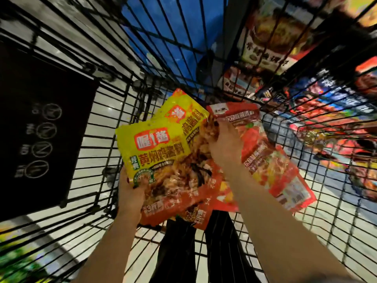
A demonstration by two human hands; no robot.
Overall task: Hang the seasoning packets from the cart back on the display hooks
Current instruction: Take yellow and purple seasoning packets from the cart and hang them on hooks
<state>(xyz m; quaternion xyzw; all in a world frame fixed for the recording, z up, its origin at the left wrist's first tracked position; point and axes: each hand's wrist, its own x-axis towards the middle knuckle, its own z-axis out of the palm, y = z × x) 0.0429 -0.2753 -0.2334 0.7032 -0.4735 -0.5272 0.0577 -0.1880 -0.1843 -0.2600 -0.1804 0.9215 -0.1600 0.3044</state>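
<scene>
Fingers of left hand (130, 193) pinch the lower-left corner of the top yellow seasoning packet (155, 148), w/ a 2nd yellow one fanned out at its 1 o'clock; right hand (223, 148) curls over the stack's right edge, touching the red seasoning packets (271, 166) at 3 o'clock, all inside the wire cart (106, 127). Risk, imo: slick overlapping packs slide apart under a corner-only grip and drop back, or snag the cart's wires on the lift toward the blurred display (336, 123) at 2 o'clock; hooks aren't discernible.

Seasoning packets (157, 152) – glossy plastic film; cart (114, 127) – black-coated metal wire.
</scene>
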